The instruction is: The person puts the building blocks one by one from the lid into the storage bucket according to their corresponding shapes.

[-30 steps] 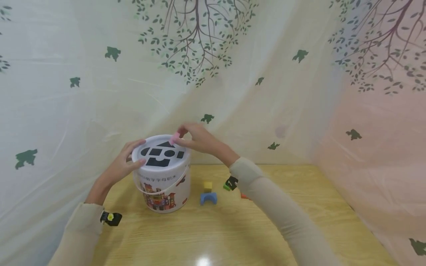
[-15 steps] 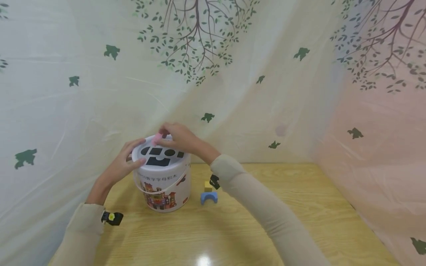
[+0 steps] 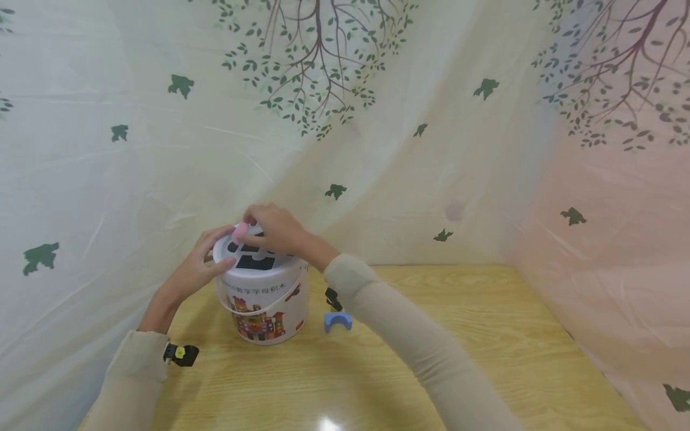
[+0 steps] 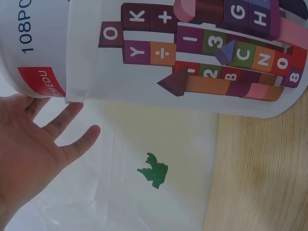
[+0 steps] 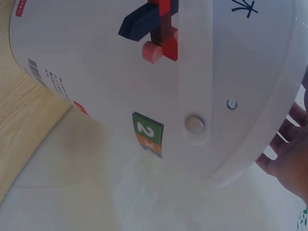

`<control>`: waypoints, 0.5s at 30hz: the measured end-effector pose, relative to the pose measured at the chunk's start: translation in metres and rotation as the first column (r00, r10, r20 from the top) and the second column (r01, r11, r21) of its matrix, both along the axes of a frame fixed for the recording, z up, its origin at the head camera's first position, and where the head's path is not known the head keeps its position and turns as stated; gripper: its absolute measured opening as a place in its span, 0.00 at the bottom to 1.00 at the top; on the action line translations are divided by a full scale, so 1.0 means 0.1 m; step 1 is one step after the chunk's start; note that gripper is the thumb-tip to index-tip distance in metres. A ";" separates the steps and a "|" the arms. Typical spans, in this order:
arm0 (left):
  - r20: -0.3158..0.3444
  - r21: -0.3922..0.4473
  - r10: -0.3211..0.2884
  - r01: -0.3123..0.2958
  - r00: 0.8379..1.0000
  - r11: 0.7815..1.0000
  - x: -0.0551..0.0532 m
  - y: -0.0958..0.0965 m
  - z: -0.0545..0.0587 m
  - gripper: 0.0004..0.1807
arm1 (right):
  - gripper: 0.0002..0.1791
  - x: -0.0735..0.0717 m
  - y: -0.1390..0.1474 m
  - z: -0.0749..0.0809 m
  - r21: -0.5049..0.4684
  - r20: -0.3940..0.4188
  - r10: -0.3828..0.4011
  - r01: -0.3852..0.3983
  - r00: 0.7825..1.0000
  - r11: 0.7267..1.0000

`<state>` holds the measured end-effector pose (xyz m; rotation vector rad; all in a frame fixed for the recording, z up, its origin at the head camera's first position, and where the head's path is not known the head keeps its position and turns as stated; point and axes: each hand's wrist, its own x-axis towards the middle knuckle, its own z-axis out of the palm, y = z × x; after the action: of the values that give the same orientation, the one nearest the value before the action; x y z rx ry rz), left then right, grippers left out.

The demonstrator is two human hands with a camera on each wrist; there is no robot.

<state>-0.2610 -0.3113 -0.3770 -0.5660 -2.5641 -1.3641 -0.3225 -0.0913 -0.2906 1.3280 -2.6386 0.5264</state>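
A white bucket (image 3: 269,320) printed with building blocks stands on the table, its white lid (image 3: 256,273) on top with several dark shaped holes. My left hand (image 3: 195,263) rests on the left rim, thumb on the lid. Its fingers show spread and fairly straight in the left wrist view. Between thumb and fingers of my right hand (image 3: 280,229) is a small pink block (image 3: 240,231), pinched over the lid's back left, close to a rounded hole. That hand covers part of the lid. The right wrist view mostly shows the bucket's side (image 5: 106,77), with the hand (image 5: 291,159) at the edge.
A blue arch block (image 3: 337,321) lies on the wooden table (image 3: 259,383), right of the bucket. The bucket's thin handle (image 3: 269,308) hangs down across its front. A printed curtain (image 3: 388,179) closes off the back, and my right sleeve (image 3: 409,335) crosses over the table.
My right hand has moved left across the lid with the pink block, from the back right to the back left. The sleeve now hides the yellow, green and orange blocks. My left hand has stayed put.
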 end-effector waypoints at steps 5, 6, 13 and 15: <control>0.004 0.002 -0.009 0.009 1.000 1.000 0.00 0.01 0.01 0.39 | 0.26 0.03 -0.03 -0.05 0.016 0.010 -0.020 0.020 1.000 1.000; 0.004 0.003 -0.011 0.011 1.000 1.000 0.01 0.01 0.02 0.39 | 0.26 0.03 -0.04 -0.06 0.023 0.007 -0.025 0.025 1.000 0.999; -0.004 0.002 -0.011 0.011 1.000 1.000 0.02 0.01 0.04 0.40 | 0.26 0.07 -0.08 -0.07 0.080 -0.033 -0.031 0.034 0.999 0.996; -0.013 -0.002 -0.008 0.008 1.000 1.000 0.02 0.01 0.04 0.40 | 0.26 0.08 -0.09 -0.07 0.088 -0.045 -0.028 0.032 0.999 0.996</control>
<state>-0.2593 -0.3103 -0.3727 -0.5845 -2.5563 -1.3559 -0.3150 -0.1007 -0.2974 1.3053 -2.6707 0.3756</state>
